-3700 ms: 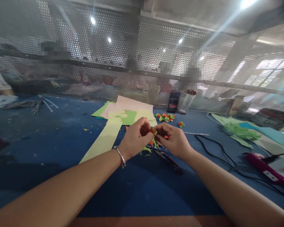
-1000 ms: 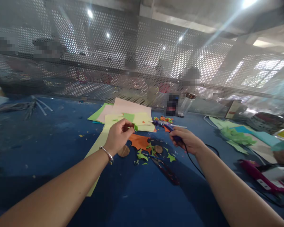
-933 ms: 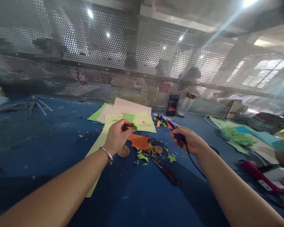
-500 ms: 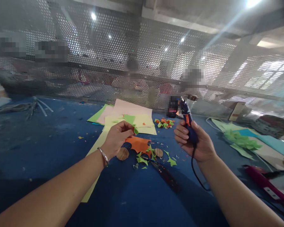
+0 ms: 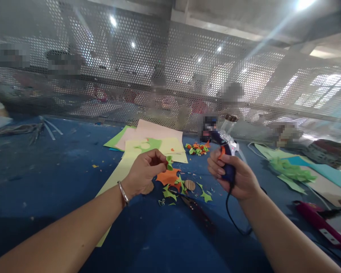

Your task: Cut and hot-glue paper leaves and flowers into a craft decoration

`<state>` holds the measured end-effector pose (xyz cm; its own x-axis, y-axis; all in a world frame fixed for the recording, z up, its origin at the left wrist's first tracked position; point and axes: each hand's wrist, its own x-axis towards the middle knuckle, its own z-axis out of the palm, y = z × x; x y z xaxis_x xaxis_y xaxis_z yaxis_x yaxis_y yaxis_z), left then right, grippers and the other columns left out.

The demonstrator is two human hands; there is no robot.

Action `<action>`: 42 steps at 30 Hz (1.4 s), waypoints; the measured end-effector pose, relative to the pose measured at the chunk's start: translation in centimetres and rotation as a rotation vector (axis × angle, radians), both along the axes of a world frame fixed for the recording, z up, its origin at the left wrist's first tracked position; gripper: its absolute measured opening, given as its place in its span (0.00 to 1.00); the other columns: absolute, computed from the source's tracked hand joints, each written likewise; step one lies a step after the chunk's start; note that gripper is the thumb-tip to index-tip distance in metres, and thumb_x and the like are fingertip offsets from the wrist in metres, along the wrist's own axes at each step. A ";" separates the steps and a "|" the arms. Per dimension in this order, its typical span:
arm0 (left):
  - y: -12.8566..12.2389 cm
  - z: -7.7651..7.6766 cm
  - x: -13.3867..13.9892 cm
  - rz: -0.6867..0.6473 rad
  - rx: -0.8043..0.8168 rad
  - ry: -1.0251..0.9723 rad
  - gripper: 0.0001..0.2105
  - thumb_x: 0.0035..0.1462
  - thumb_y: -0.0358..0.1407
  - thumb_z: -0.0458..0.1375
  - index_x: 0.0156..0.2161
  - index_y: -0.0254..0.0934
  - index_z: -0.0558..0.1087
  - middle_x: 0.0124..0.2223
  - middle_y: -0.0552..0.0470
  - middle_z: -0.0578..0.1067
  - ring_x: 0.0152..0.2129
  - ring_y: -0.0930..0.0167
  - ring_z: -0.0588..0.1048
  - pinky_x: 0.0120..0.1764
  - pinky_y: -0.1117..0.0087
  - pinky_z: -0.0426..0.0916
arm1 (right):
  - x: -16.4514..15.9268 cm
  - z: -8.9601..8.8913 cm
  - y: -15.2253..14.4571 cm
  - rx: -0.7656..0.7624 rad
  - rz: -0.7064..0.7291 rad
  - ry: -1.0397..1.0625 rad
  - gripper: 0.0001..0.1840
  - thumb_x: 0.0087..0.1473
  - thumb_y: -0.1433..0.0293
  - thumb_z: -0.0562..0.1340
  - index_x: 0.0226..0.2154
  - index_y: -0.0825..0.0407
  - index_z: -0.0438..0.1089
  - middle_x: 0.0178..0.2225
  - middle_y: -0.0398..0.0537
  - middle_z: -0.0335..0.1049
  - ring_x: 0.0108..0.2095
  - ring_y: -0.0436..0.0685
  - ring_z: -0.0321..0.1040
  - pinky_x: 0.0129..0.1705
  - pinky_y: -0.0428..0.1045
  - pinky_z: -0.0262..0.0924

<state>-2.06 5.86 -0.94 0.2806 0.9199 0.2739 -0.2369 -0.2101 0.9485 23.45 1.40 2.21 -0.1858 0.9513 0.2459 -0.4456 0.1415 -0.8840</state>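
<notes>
My left hand (image 5: pixel 147 168) pinches a small curled green paper piece (image 5: pixel 169 163) between thumb and fingertips, above the table. In my right hand (image 5: pixel 235 172) is a dark blue hot glue gun (image 5: pixel 229 151) with an orange trigger, its nozzle pointing left and its black cord hanging below. Below the hands lie an orange paper scrap (image 5: pixel 167 177), cut green paper scraps (image 5: pixel 206 194), a small wooden disc (image 5: pixel 190 185) and scissors (image 5: pixel 197 212) with dark handles. Another wooden disc (image 5: pixel 148 188) is partly hidden by my left hand. Behind sits a pile of green and orange curled paper pieces (image 5: pixel 198 148).
Coloured paper sheets (image 5: pixel 159 131) lie behind my left hand, with a long yellow sheet (image 5: pixel 113 182) under its wrist. At right are more papers (image 5: pixel 324 172) and a magenta power strip (image 5: pixel 318 218). A perforated metal screen (image 5: pixel 125 87) borders the blue table (image 5: pixel 59 178).
My left hand has moved slightly right with the green paper piece and turned. My right hand has tilted the glue gun, so its nozzle now points more to the left.
</notes>
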 end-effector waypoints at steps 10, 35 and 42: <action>0.5 -0.1 -0.3 0.126 0.052 0.029 0.07 0.43 0.26 0.64 0.30 0.37 0.72 0.27 0.56 0.73 0.26 0.75 0.72 0.31 0.73 0.67 | -1.6 -1.9 -0.4 0.055 -0.201 -0.678 0.10 0.46 0.65 0.65 0.21 0.51 0.64 0.18 0.39 0.60 0.21 0.49 0.54 0.24 0.46 0.49; 0.1 0.1 -0.2 0.107 0.085 0.086 0.07 0.44 0.28 0.62 0.29 0.38 0.70 0.27 0.56 0.74 0.25 0.74 0.73 0.30 0.73 0.67 | -0.9 -2.6 -0.2 0.258 -0.304 -0.899 0.09 0.51 0.65 0.64 0.27 0.52 0.76 0.24 0.46 0.72 0.29 0.55 0.66 0.27 0.48 0.58; 0.0 0.3 -0.1 0.121 0.080 0.091 0.06 0.43 0.27 0.61 0.29 0.37 0.70 0.26 0.58 0.72 0.24 0.75 0.72 0.30 0.74 0.66 | -0.8 -2.9 -0.1 0.282 -0.296 -0.923 0.08 0.53 0.66 0.63 0.28 0.52 0.77 0.27 0.46 0.75 0.31 0.57 0.69 0.34 0.50 0.62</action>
<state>-2.19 5.86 -0.63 0.1962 0.9246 0.3264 -0.1192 -0.3079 0.9439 22.65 1.32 -0.69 -0.1832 0.9194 0.3480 0.4829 0.3925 -0.7828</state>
